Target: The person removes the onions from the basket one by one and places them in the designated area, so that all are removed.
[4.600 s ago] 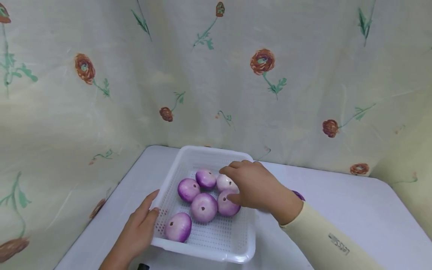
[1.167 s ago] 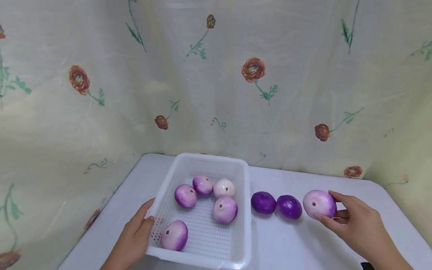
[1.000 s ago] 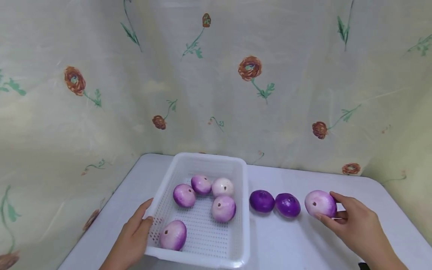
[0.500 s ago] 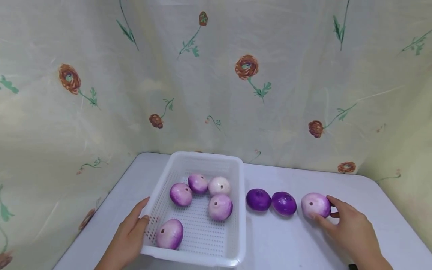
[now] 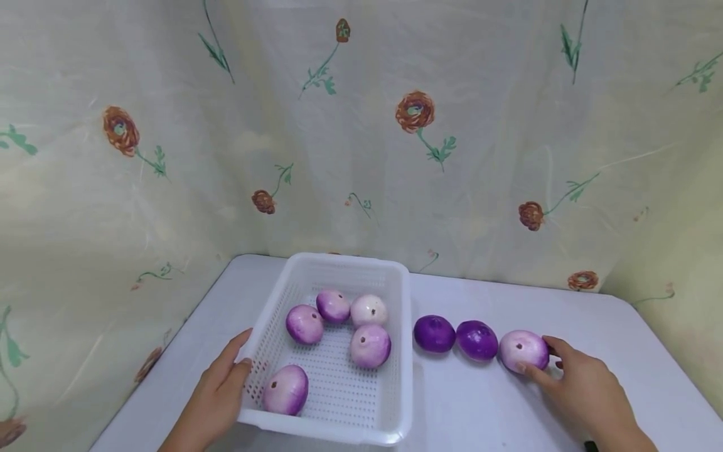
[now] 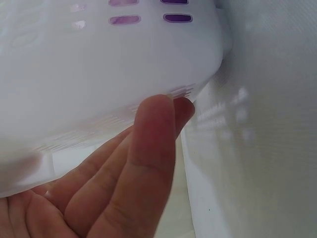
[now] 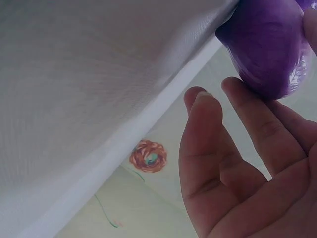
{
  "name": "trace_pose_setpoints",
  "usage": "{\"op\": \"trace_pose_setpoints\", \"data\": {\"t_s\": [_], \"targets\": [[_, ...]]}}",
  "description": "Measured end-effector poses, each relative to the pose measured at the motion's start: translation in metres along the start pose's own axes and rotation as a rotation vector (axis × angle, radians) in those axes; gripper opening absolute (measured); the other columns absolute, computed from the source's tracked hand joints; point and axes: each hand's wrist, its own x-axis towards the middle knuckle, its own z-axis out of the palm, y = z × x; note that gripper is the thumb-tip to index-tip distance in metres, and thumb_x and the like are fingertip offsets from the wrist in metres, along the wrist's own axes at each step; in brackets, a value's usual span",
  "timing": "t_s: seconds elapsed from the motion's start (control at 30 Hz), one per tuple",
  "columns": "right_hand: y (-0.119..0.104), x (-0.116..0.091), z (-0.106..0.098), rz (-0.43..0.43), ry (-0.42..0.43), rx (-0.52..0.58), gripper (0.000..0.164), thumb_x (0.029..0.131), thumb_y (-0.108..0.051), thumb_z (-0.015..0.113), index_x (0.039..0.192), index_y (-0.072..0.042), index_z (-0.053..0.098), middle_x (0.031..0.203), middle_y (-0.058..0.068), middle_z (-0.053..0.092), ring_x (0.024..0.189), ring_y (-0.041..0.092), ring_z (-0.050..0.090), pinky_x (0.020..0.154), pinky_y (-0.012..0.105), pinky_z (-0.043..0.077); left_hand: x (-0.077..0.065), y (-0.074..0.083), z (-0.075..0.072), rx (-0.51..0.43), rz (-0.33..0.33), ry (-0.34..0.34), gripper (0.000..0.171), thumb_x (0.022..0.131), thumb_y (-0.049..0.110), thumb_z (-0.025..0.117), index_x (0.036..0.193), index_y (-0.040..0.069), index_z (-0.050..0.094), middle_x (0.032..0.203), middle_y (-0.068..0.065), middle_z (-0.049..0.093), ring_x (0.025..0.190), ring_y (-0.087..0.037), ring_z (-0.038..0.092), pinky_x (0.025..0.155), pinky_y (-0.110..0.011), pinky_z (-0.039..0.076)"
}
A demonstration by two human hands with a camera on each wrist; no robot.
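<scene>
In the head view my right hand [image 5: 590, 386] holds a pale purple onion [image 5: 522, 350] by its right side, thumb in front and fingers behind. That onion is at the table surface, its root end facing up and toward the viewer. The right wrist view shows its dark purple underside [image 7: 270, 47] with my fingertips against it. My left hand [image 5: 211, 392] holds the left side of a white perforated plastic basket [image 5: 398, 376]; in the left wrist view thumb and fingers are at the lower edge of its wall [image 6: 99, 59]. Several peeled onions, including one nearly white onion [image 5: 369, 311], lie inside the basket.
Two dark purple onions [image 5: 434, 334] [image 5: 477, 341] lie on the white table [image 5: 463, 408] between the basket and the held onion, forming a row. A flowered curtain [image 5: 480, 125] hangs behind and along both sides of the table.
My right hand took an onion out of the basket, carried it right, and lowered it beside the two dark onions. My left hand has stayed at the basket's left side.
</scene>
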Motion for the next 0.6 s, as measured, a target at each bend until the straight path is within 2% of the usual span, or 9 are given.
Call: {"op": "trace_pose_setpoints", "data": {"t_s": [0.3,0.6], "targets": [[-0.001,0.0043,0.0036,-0.001,-0.021,-0.008,0.09,0.089,-0.073,0.069,0.14,0.0,0.059,0.108,0.028,0.073,0.093,0.048,0.069,0.07,0.064,0.05,0.0005,-0.0002,0.0002,-0.013,0.008,-0.004,0.05,0.113,0.014,0.039,0.163,0.019,0.037,0.147,-0.02,0.059,0.121,-0.032,0.065,0.093,-0.055,0.052],[0.0003,0.0037,0.005,-0.013,-0.019,-0.009,0.091,0.091,-0.072,0.068,0.142,0.002,0.056,0.112,0.028,0.072,0.094,0.046,0.07,0.07,0.064,0.05,0.0015,0.0022,0.0016,-0.023,0.003,0.004,0.049,0.113,0.016,0.039,0.162,0.024,0.039,0.147,-0.016,0.06,0.121,-0.032,0.065,0.093,-0.056,0.054]]}}
